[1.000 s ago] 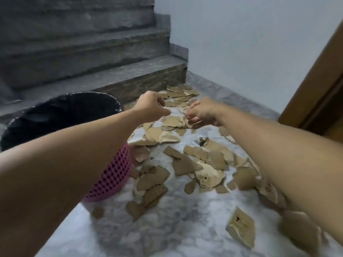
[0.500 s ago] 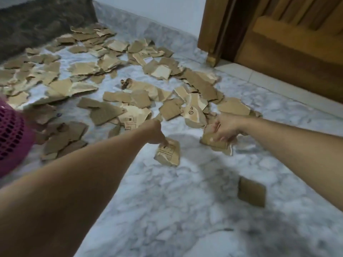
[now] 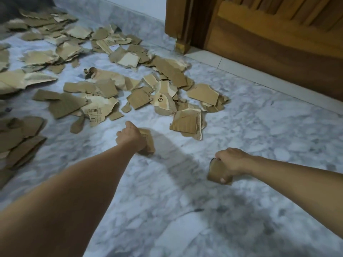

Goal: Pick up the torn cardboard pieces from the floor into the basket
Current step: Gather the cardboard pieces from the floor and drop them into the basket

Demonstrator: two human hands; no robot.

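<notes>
Both bare forearms reach forward and down over a marble floor (image 3: 259,127), a smooth, glossy slab mottled in grey and white veins. The left hand (image 3: 130,137) is curled around a printed cardboard piece (image 3: 148,142), a flat tan scrap with a small dark box-like marking on its face; most of it is hidden behind the fist. The right hand (image 3: 232,161) grips a plain brown piece (image 3: 216,171) from above, fingers wrapped over its top edge and a fingertip showing at the lower edge. That piece is roughly rectangular with rounded, softened corners. Whether either piece touches the floor or is lifted just off it cannot be told.

Beyond the hands, the scattered cardboard pieces (image 3: 104,86) cover the floor in a loose, overlapping spread running toward the upper left. Their edges are ragged and fibrous; some show ribbed corrugation, such as the ribbed piece (image 3: 186,122) just ahead of the hands, with a pale torn border. Others are paler on their peeled faces, and a few carry black printed symbols, like the symbol-printed piece (image 3: 98,112). The basket is out of view.

At the upper right stands a wooden door (image 3: 278,38), dark brown and grained, with a stepped panel, above a pale tile threshold (image 3: 241,71). A marble skirting (image 3: 130,21) runs along the wall.
</notes>
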